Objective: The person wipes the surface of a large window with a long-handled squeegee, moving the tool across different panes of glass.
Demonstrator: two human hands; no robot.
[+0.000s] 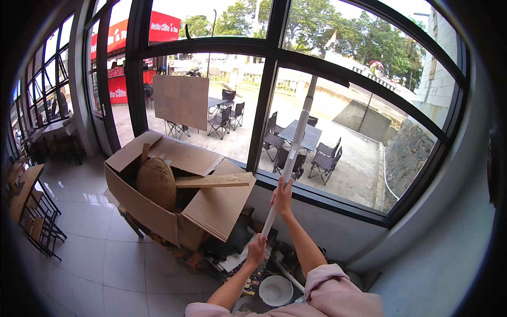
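Observation:
A long white pole (pixel 297 140) slants up in front of the right window pane (pixel 348 132). My left hand (pixel 256 249) is closed round its lower end. Higher up the shaft, my right hand (pixel 282 195) grips the same pole. Its far end reaches a dark bar (pixel 330 77) by the top of the pane; whether that bar is a squeegee head I cannot tell for certain. Left of my hands stands an open cardboard box (pixel 142 203) holding a round woven basket-like piece (pixel 157 182) and a wooden board (pixel 214 180) that juts out over a flap.
Below my arms a white bucket (pixel 275 290) stands among clutter by the wall. Black window frames (pixel 272 53) cross in front of me. Wooden stools (pixel 37 230) stand on the tiled floor (pixel 90 253) at far left. Folding chairs (pixel 326 161) and a table are outside the glass.

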